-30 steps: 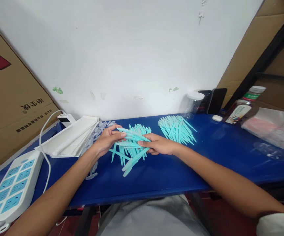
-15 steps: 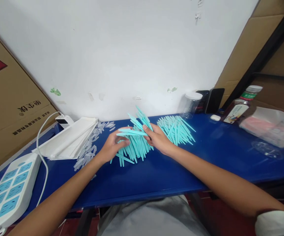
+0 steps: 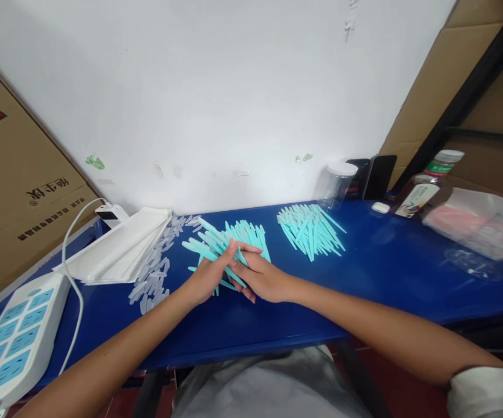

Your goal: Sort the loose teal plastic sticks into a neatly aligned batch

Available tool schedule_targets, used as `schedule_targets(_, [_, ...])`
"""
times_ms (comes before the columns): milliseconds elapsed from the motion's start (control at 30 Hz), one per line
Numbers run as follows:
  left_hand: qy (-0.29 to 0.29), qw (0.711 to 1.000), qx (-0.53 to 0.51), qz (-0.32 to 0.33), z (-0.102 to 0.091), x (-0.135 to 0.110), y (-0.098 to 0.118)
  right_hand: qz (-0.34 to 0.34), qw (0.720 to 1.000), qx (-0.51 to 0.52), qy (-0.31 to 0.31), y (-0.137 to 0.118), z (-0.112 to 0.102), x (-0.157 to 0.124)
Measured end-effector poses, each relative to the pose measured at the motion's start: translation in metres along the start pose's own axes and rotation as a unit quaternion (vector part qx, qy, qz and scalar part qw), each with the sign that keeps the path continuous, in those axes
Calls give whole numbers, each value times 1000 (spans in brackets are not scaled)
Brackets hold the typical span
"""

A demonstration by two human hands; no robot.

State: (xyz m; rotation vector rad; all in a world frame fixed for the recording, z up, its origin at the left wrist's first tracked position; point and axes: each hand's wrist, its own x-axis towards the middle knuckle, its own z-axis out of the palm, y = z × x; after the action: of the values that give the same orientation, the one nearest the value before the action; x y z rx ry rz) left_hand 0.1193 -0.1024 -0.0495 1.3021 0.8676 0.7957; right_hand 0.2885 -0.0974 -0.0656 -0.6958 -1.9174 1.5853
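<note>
A bundle of slim turquoise plastic sticks (image 3: 210,241) is held between my two hands, its ends fanning out to the upper left. My left hand (image 3: 210,277) is closed around the bundle, thumb on top. Pressed against it, my right hand (image 3: 262,276) also grips the bundle from the right, and its fingers partly overlap the left ones. Behind and under the hands lies a pile of the same sticks (image 3: 251,231), partly hidden. To the right is a second pile of turquoise sticks (image 3: 310,229), touched by neither hand.
Small translucent pieces (image 3: 153,276) are scattered on the blue table (image 3: 321,302), beside white paper sleeves (image 3: 116,249). A power strip (image 3: 14,342) with a white cable lies left. A clear jar (image 3: 334,186), phone (image 3: 380,177), bottle (image 3: 423,188) and a bag (image 3: 473,223) stand right.
My hands have come together and lower, closing on the sticks. The bundle, earlier mainly in the right hand, now points to the upper left between both hands.
</note>
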Motion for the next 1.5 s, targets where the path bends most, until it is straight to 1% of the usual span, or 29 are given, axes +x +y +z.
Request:
schedule_targets(67, [4,1000,-12,-7,-1,-1,3,1,1000,26,-7,2,-2,2])
schedule_targets(133, [8,1000,-19,-1,-1,-1,5,-12,999,46,-2,5,-4,4])
schedule_targets(300, [20,999,-25,21,-3,1,6,-21,999,39,13,9,-7,6])
schedule_targets(400, [31,998,-44,28,-6,3,4,-23,998,-6,50,6,-11,5])
schedule_targets(500, [51,996,-71,26,-10,5,2,-45,992,-69,92,4,-14,4])
schedule_targets(567, [64,994,-88,28,-13,7,1,-59,988,-79,117,5,-15,5])
schedule_targets(633, [70,992,-104,32,-15,8,0,-60,986,-68,143,4,-17,6])
schedule_targets(700, [80,989,-113,47,-16,10,0,-57,978,-89,177,1,-25,6])
schedule_targets(733, [87,988,-116,55,-17,11,0,-54,970,-126,200,-2,-33,5])
schedule_targets(767, [94,986,-119,61,-18,12,0,-50,956,-183,224,-5,-44,4])
schedule_targets(800, [104,985,-122,64,-20,12,0,-35,931,-260,252,-9,-57,3])
schedule_targets(833, [115,983,-124,64,-22,13,0,-9,899,-345,270,-13,-72,0])
schedule_targets(867, [127,982,-123,60,-24,13,0,28,866,-424,264,-16,-88,-2])
schedule_targets(900, [138,982,-120,55,-25,12,-1,84,832,-489,247,-18,-105,-5])
schedule_targets(967, [153,981,-109,46,-27,11,0,231,747,-575,239,-20,-135,-10])
schedule_targets(1000, [155,981,-105,43,-28,10,0,258,731,-582,245,-19,-147,-13])
schedule_targets(1067, [149,983,-103,40,-27,9,1,286,713,-588,252,-15,-163,-17])
schedule_targets(1100, [143,984,-102,40,-26,8,1,292,709,-590,253,-13,-167,-18])
schedule_targets(1167, [131,985,-100,40,-26,8,1,295,703,-596,251,-11,-169,-19])
schedule_targets(1267, [127,986,-98,35,-27,9,-1,282,699,-610,245,-13,-162,-19])
schedule_targets(1333, [134,986,-97,32,-29,10,-2,275,694,-622,236,-16,-154,-18])
schedule_targets(1500, [143,983,-109,30,-33,12,-4,260,659,-674,209,-22,-130,-20])
